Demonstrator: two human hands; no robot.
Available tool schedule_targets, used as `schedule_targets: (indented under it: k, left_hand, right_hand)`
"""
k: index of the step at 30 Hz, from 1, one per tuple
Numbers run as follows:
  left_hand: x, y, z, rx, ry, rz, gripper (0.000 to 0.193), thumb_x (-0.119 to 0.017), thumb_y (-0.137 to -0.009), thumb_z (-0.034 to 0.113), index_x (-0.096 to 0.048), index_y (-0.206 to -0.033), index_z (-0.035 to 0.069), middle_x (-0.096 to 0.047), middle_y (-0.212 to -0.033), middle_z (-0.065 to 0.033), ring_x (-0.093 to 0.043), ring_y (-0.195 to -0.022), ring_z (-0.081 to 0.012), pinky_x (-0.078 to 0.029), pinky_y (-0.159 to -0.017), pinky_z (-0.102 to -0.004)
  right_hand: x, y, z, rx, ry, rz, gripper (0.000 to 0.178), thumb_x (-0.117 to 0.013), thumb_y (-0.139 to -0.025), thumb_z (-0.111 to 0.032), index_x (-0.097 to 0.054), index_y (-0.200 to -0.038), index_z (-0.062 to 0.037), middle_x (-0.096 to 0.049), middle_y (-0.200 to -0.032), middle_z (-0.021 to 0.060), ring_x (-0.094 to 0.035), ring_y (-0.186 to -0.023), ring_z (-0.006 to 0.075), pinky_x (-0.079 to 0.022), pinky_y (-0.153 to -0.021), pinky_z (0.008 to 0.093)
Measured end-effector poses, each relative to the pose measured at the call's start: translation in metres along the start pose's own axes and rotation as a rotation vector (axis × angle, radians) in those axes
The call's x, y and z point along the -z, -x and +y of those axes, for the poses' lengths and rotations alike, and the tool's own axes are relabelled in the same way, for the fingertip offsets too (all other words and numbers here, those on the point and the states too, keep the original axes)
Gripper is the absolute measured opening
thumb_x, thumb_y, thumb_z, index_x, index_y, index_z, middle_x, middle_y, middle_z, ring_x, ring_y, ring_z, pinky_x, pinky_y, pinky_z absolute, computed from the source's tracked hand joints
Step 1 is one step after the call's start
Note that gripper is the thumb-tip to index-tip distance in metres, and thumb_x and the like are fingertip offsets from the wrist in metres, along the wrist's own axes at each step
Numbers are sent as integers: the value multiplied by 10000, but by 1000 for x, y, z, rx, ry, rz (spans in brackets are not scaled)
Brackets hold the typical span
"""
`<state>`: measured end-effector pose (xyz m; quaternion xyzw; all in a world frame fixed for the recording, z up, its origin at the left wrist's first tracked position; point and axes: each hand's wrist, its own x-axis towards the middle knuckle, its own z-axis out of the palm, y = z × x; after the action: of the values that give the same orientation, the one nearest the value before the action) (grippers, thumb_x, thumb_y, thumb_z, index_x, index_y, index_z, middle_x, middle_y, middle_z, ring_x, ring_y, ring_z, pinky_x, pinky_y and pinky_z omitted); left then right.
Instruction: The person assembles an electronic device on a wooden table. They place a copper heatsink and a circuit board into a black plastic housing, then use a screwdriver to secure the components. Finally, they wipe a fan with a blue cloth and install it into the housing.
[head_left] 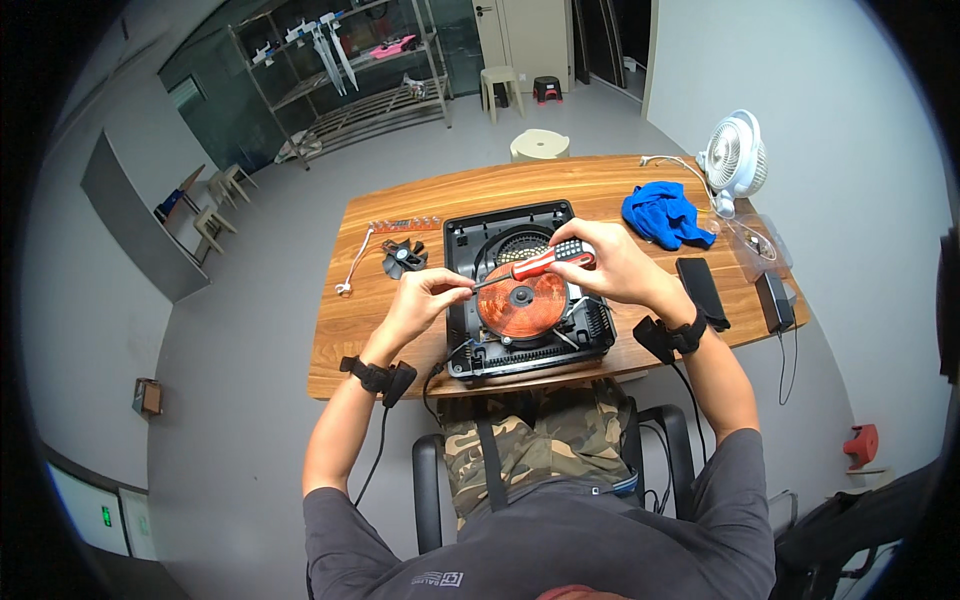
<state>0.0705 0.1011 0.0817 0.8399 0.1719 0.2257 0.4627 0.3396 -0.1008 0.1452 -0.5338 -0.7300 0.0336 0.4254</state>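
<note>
An opened induction cooker base, a black tray-like housing (458, 335), lies on the table before me with its round copper coil (545, 312) exposed. My right hand (622, 262) grips a screwdriver (535, 265) by its red and black handle, above the coil. The shaft slants down to the left. At its tip, the thumb and fingers of my left hand (415, 305) are pinched together over the housing's left edge; whatever is between them is too small to make out. Left of the housing are a small black fan (405, 258) and a narrow orange circuit board (408, 224) with a white cable.
To the right lie a blue cloth (665, 213), a black phone (702, 292), a clear plastic box (756, 243) and a black power adapter (774, 303). A white desk fan (735, 155) stands at the far right corner. Cables hang from both my wrist straps.
</note>
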Motion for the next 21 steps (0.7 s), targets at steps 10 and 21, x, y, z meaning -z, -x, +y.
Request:
schedule_targets:
  k: [10, 21]
  left_hand:
    - [-8, -3, 3, -79, 2, 34, 157, -714, -964, 57, -758, -1090, -26, -769, -964, -94, -736, -901, -144, -608, -810, -273]
    - [-18, -12, 1, -3, 329, 10, 146, -706, -971, 45, -725, -1086, -43, -762, -924, -121, -725, -821, -153, -600, -758, -290]
  right_hand:
    - [3, 6, 4, -247, -186, -2, 310, -770, -923, -257, -670, -1078, -8, -708, -831, 111, -702, -745, 171, -537, -644, 310]
    - [10, 18, 19, -458, -504, -3, 288, -730, -966, -190, -625, -1143, 12, -675, -800, 29, -657, -624, 79, -538, -538, 224]
